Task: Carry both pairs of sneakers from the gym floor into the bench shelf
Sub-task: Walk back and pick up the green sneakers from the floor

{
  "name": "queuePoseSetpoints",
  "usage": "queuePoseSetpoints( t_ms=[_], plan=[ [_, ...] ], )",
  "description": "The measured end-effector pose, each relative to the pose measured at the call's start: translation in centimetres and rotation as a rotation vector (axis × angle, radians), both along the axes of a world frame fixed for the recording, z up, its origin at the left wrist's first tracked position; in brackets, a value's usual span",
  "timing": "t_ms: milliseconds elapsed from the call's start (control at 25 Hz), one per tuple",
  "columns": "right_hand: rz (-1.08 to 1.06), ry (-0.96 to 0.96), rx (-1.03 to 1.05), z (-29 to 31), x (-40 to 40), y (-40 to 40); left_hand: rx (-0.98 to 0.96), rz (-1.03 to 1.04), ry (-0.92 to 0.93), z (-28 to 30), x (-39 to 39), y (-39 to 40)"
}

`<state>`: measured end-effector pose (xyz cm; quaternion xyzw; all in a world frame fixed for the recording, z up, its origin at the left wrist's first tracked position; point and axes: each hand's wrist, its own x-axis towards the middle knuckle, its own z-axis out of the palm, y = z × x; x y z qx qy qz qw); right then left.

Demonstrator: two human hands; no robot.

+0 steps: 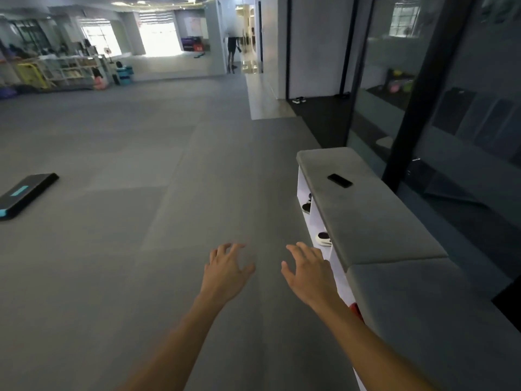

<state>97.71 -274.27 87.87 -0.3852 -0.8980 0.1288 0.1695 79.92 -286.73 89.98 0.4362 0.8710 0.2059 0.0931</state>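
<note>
Along the right wall, the bench shelf [366, 221] already shows two sneakers: a dark sneaker [306, 206] in a far compartment and a white sneaker [323, 239] nearer. Whether their mates sit behind them is hidden. Both the left hand [225, 270] and right hand [308, 270] hover spread and empty over bare gym floor [141, 249]. Sneakers likely handle light and soft-sided; pinching the heel collars should serve.

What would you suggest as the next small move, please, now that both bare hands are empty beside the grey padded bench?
Probably just draw both arms back. The left hand and right hand hold nothing, and sneakers already sit in the white bench shelf: a dark sneaker and a white-and-black sneaker. No sneaker lies on the nearby grey floor.
</note>
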Motion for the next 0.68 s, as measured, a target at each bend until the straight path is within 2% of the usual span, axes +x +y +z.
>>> queuePoseSetpoints(
  t_ms=[200, 400, 600, 680],
  plan=[
    [0.077, 0.023, -0.076, 1.0, -12.8, 15.0, 0.054, 0.131, -0.112, 0.8, -11.3, 12.1],
    [0.146, 0.096, -0.131, 2.0, -27.4, 29.1, 0.042, 0.202, -0.114, 0.1, -25.2, 23.9],
    [0.114, 0.142, -0.366, 2.1, -39.1, 44.2, -0.024, 0.035, -0.126, 0.4, -38.6, 42.6],
    [0.035, 0.2, -0.488, 2.5, -41.9, 49.7, -0.019, -0.067, -0.204, 1.5, -41.9, 50.8]
  ],
)
